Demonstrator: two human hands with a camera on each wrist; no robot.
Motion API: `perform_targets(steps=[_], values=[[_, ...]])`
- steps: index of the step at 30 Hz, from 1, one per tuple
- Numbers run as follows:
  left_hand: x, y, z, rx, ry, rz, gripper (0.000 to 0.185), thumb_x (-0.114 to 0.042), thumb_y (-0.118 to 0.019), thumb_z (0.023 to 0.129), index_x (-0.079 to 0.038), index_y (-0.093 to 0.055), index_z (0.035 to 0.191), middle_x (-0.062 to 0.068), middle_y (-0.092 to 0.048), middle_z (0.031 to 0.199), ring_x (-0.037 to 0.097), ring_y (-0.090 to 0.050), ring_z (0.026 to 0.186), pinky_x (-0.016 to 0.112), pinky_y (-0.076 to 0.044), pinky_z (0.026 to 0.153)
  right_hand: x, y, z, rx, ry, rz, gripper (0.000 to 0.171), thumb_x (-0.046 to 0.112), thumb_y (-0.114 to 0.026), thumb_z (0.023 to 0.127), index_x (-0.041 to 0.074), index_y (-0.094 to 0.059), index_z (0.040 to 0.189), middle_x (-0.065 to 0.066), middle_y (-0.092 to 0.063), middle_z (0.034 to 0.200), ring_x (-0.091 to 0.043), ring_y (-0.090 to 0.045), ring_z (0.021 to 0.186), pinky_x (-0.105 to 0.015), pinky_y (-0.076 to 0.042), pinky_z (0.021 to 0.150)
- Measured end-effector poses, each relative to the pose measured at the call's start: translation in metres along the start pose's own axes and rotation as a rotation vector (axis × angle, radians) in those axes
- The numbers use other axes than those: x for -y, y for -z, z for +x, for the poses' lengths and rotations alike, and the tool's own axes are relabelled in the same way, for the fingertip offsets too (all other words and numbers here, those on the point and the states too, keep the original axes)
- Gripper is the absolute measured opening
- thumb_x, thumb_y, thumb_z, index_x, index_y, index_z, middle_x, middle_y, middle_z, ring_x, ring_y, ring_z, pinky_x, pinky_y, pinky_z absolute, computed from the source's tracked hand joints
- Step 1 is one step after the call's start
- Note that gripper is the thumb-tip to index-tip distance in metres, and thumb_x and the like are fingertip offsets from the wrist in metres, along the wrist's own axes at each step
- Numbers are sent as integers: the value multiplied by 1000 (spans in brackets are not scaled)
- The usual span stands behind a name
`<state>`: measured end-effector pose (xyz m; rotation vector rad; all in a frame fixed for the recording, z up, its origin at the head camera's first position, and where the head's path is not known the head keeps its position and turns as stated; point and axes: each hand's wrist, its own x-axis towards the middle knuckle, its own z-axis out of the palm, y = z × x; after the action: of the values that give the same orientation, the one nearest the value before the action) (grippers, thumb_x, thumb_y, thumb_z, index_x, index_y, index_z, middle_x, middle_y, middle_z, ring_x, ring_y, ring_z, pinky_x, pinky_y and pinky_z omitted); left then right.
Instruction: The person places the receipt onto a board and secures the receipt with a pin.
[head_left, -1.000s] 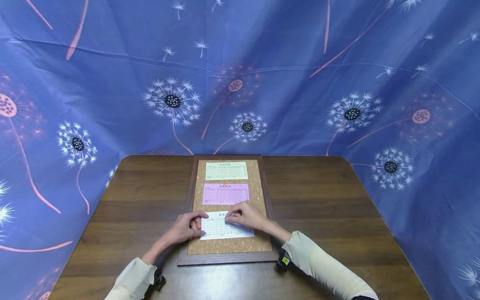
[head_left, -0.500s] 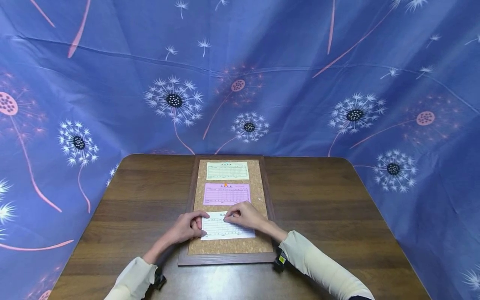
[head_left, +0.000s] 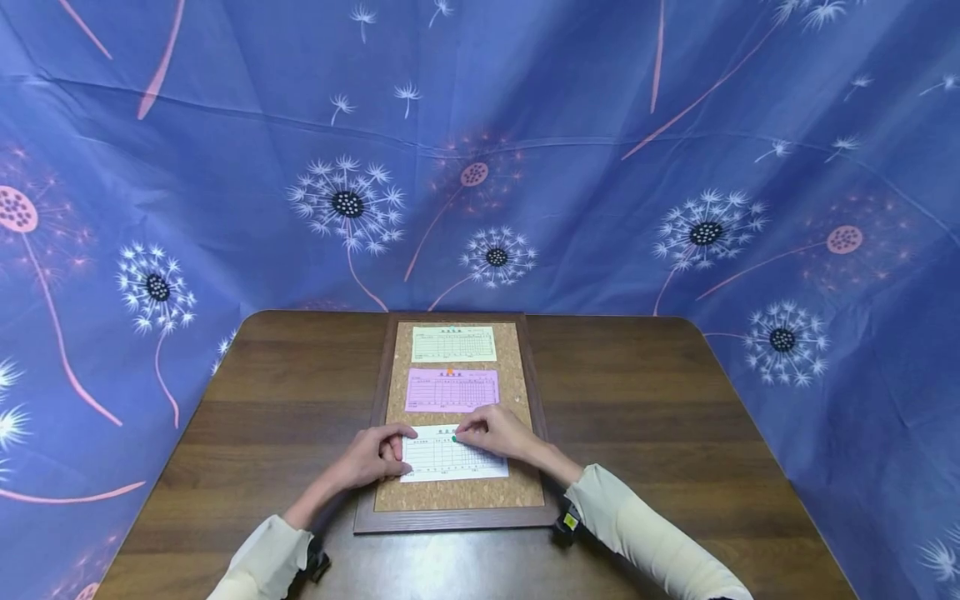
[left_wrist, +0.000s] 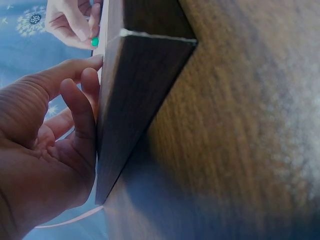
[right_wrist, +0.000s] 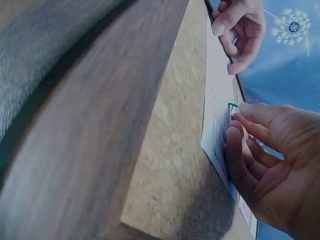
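Observation:
A white printed form slip (head_left: pixel 431 460) lies on the lower part of a framed corkboard (head_left: pixel 450 497). My left hand (head_left: pixel 375 454) rests at its left edge, index fingertip near the upper corner and thumb at the lower one. Over the slip's upper middle, my right hand (head_left: pixel 495 431) pinches a small green thumbtack (head_left: pixel 454 438) between thumb and index finger. In the right wrist view the green tack (right_wrist: pixel 233 104) shows at the thumb tip, close over the paper. The left wrist view has the green head (left_wrist: pixel 95 41) under the right fingertips.
Higher on the board lie a pink slip (head_left: pixel 452 392) with an orange tack (head_left: pixel 449 371) at its top and a pale green slip (head_left: pixel 453 343). The board sits on a brown wooden table (head_left: pixel 622 400). Behind hangs a blue dandelion-print cloth (head_left: pixel 585 208).
My right fingertips have shifted slightly right, and the tack's green head now shows beside them. The left hand stays at the white slip's edge.

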<state>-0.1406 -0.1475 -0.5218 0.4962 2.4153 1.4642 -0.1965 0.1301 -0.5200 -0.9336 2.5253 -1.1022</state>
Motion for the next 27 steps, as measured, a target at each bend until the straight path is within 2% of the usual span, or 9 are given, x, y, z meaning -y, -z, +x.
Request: perform_targets(steps=[4, 10, 16, 21, 27], values=[[0, 0, 0, -7, 2, 9, 44, 3, -82, 77, 7, -65, 117, 11, -61, 78, -2, -50, 56, 16, -40, 52, 2, -3, 2, 3, 38, -13, 11, 13, -78, 88, 8, -81, 98, -2, -76, 85, 3, -48, 65, -16, -41, 60], [-1, 2, 0, -5, 7, 13, 44, 2, -81, 78, 7, -65, 118, 12, -62, 79, -1, -50, 56, 16, -40, 52, 4, -4, 4, -14, 93, -101, 13, 9, -78, 87, 10, -81, 99, 0, -75, 88, 2, -51, 69, -16, -43, 65], [-1, 1, 0, 5, -1, 7, 43, 2, -81, 78, 7, -65, 118, 11, -62, 80, -1, -49, 57, 16, -40, 53, 5, -5, 4, -19, 105, -157, 11, 12, -78, 88, 13, -82, 99, 1, -77, 92, -2, -61, 78, -17, -47, 70], [-1, 1, 0, 11, 0, 12, 43, 1, -81, 78, 6, -65, 118, 11, -61, 80, -1, -49, 57, 16, -40, 54, 7, -5, 1, -4, 102, -166, 14, 15, -77, 90, 15, -81, 103, 3, -77, 98, -2, -64, 84, -17, -50, 74], [-1, 2, 0, 12, 7, 6, 43, 2, -81, 79, 6, -65, 118, 9, -61, 79, -1, -48, 57, 17, -39, 53, 10, -5, -2, -4, 138, -241, 12, 17, -76, 92, 16, -81, 103, 4, -75, 98, -5, -66, 88, -18, -51, 75]])
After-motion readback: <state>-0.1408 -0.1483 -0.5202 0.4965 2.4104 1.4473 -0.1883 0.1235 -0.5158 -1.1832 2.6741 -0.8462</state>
